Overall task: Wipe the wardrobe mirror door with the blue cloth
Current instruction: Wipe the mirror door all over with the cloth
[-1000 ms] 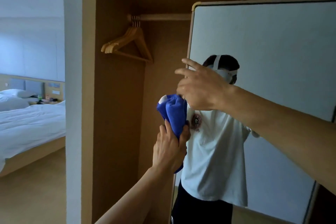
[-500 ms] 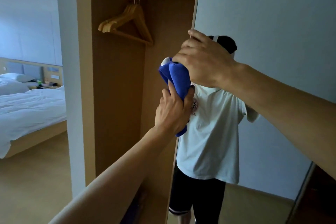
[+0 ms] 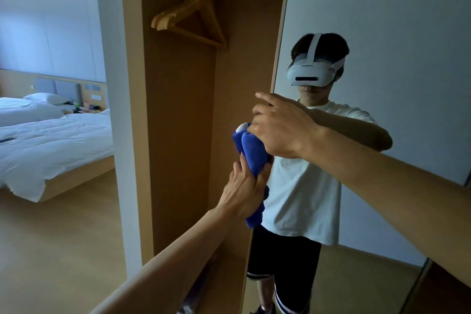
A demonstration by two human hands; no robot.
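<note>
Wiping looks barely begun: left hand (image 3: pixel 244 192) grips the bunched blue fabric cloth (image 3: pixel 251 150) against the left edge of the tall wood-framed mirror door (image 3: pixel 397 20); right hand (image 3: pixel 283 130) curls just above, hold unclear; glass face apparently left to do.

The plush blue cloth (image 3: pixel 251 150) was bunched into a thick upright wad with a white patch at its top, gripped round the middle by the left hand (image 3: pixel 244 191). It sat against the 9 o'clock edge of the tall, wood-framed wardrobe mirror door (image 3: pixel 395 20), which stood open.
</note>
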